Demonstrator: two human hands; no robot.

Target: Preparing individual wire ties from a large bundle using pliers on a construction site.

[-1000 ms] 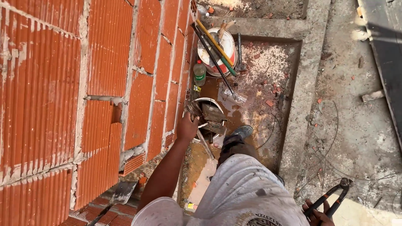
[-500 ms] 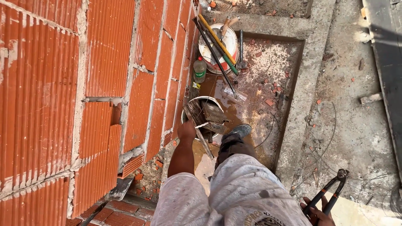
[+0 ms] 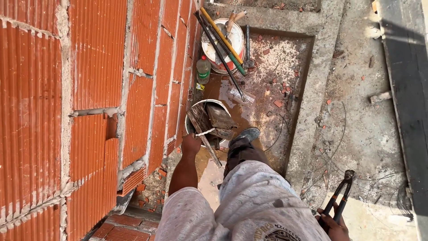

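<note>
I look steeply down along a red hollow-brick wall [image 3: 89,89]. My left hand [image 3: 191,143] reaches down with its fingers curled at the rim of a dark bucket [image 3: 209,118] that holds wood scraps; I cannot see anything clearly gripped. My right hand [image 3: 333,226] sits at the bottom right edge and is closed around the handles of large black pincers [image 3: 342,189], whose jaws point up and away. My light, dusty trousers [image 3: 249,201] and a dark shoe [image 3: 244,135] fill the lower middle.
A white bucket [image 3: 223,44] with long-handled tools stands at the top of a sunken, wet concrete pit [image 3: 276,80]. A green bottle [image 3: 203,69] stands by the wall. Brick rubble and loose wire lie on the concrete floor [image 3: 356,111].
The view has drifted slightly down and closer. My left hand has sunk a little toward the dark bucket's rim. My right hand still holds the pincers at the lower right.
</note>
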